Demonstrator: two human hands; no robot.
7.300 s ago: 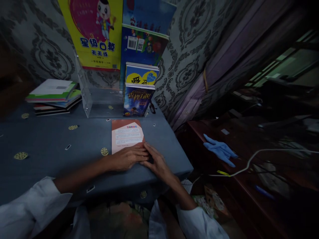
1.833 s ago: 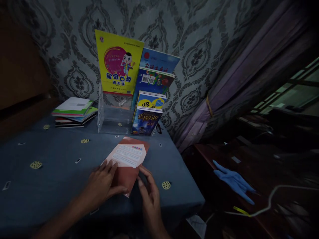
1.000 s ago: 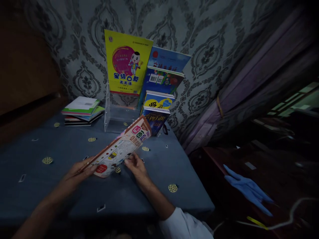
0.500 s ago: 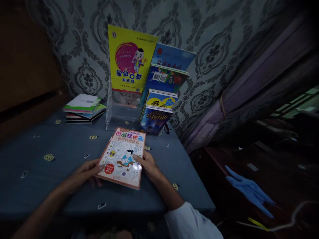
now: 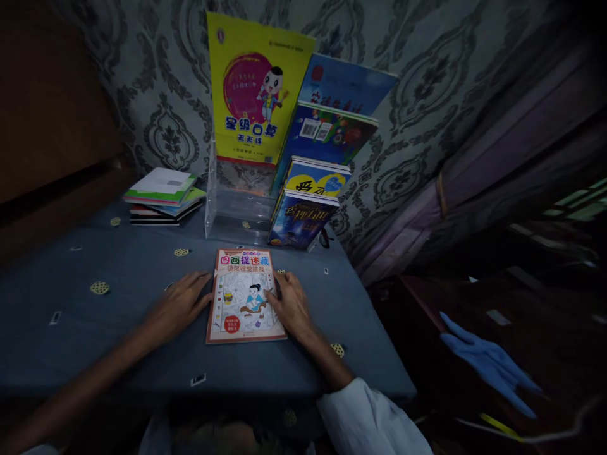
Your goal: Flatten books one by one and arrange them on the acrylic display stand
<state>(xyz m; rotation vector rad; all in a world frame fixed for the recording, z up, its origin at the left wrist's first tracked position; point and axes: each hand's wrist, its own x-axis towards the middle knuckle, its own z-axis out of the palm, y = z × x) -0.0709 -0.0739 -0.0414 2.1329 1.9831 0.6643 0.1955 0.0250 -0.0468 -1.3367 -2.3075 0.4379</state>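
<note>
A picture book (image 5: 244,278) with an orange-bordered cover and a seated cartoon figure lies face up on the blue tablecloth (image 5: 142,351). My left hand (image 5: 183,303) rests at its left edge, fingers stretched forward on the cloth and thumb apart, close against the edge. On the opposite side, my right hand (image 5: 293,304) has its thumb over the cover's edge and its fingers along the side, holding the book there. Behind the book stands a clear acrylic rack (image 5: 232,221) with a tall yellow workbook (image 5: 256,95) in it.
Several upright books, a dark blue one (image 5: 301,218) in front, fill the rack's right side. A stack of thin books (image 5: 164,189) sits at the back left. Right of the table, a blue glove (image 5: 488,360) lies on a dark surface. A tied curtain (image 5: 422,215) hangs behind.
The book, earlier tilted and held in both hands, has come down flat and straightened on the table. My left hand has let go of its corner and moved beside its left edge.
</note>
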